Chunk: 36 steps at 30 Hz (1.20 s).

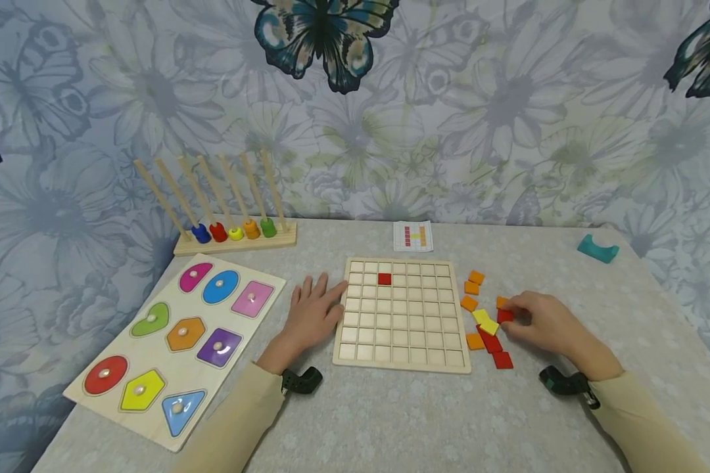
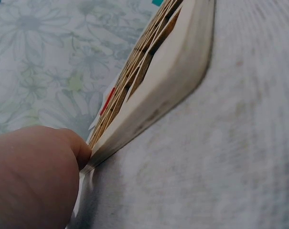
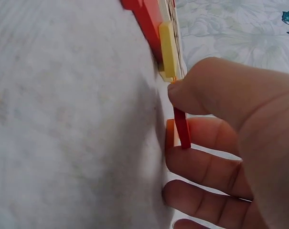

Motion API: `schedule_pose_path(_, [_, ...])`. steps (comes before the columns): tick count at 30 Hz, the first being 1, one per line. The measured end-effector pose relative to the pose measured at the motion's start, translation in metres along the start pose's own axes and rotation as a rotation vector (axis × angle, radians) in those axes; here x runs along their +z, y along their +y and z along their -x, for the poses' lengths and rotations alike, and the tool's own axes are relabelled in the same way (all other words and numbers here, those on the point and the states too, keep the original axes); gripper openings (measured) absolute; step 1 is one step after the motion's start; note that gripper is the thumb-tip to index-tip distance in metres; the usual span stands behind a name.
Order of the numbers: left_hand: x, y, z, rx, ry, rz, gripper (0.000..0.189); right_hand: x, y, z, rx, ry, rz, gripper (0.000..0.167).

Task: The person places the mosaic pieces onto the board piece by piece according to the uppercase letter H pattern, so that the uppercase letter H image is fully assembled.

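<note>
A wooden grid board [image 1: 402, 366] lies mid-table with a single red tile [image 1: 384, 279] in one of its upper cells. My left hand [image 1: 313, 315] rests on the table with fingers spread, its fingertips at the board's left edge. In the left wrist view the thumb [image 2: 39, 167] meets the board's side [image 2: 158, 95]. To the right of the board, my right hand [image 1: 547, 322] pinches a red square tile [image 3: 182, 128] between thumb and fingers. Beside that hand lie loose yellow tiles [image 1: 485, 322], red tiles [image 1: 502, 360] and orange tiles [image 1: 469, 303], some overlapping.
On the left is a shape puzzle board [image 1: 171, 368] with knobbed pieces. Behind it stands a peg rack [image 1: 236, 244] with coloured beads. A pattern card [image 1: 413, 236] lies behind the grid board, and a teal curved piece [image 1: 597, 249] sits at the back right.
</note>
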<state>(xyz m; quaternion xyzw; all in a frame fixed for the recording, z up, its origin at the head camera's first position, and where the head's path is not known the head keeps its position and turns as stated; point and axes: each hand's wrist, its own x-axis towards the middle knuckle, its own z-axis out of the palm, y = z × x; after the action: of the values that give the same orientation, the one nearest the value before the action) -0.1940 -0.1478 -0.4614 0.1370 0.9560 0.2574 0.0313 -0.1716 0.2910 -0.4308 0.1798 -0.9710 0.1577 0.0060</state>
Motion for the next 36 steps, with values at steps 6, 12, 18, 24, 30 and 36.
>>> schedule_pose_path(6, [0.0, 0.001, 0.001, 0.012, 0.015, 0.001, 0.052, -0.004, 0.001, -0.004, 0.014, 0.017, 0.003, 0.027])
schedule_pose_path(12, [0.003, -0.001, 0.002, 0.012, 0.014, 0.013, 0.052, -0.005, -0.002, -0.016, -0.014, 0.017, -0.001, 0.025])
schedule_pose_path(18, [0.004, -0.001, 0.001, 0.012, 0.005, 0.01, 0.052, -0.007, -0.015, -0.037, -0.078, 0.031, -0.02, 0.023])
schedule_pose_path(24, [0.001, 0.0, 0.0, 0.004, -0.003, 0.016, 0.052, -0.007, -0.032, -0.061, -0.151, 0.047, -0.051, 0.021])
schedule_pose_path(30, [0.001, 0.0, -0.001, 0.006, 0.011, 0.021, 0.052, -0.007, -0.052, -0.08, -0.184, 0.026, -0.101, 0.021])
schedule_pose_path(36, [0.003, -0.001, -0.001, 0.007, 0.011, 0.013, 0.052, -0.002, -0.069, -0.095, -0.208, 0.003, -0.099, 0.022])
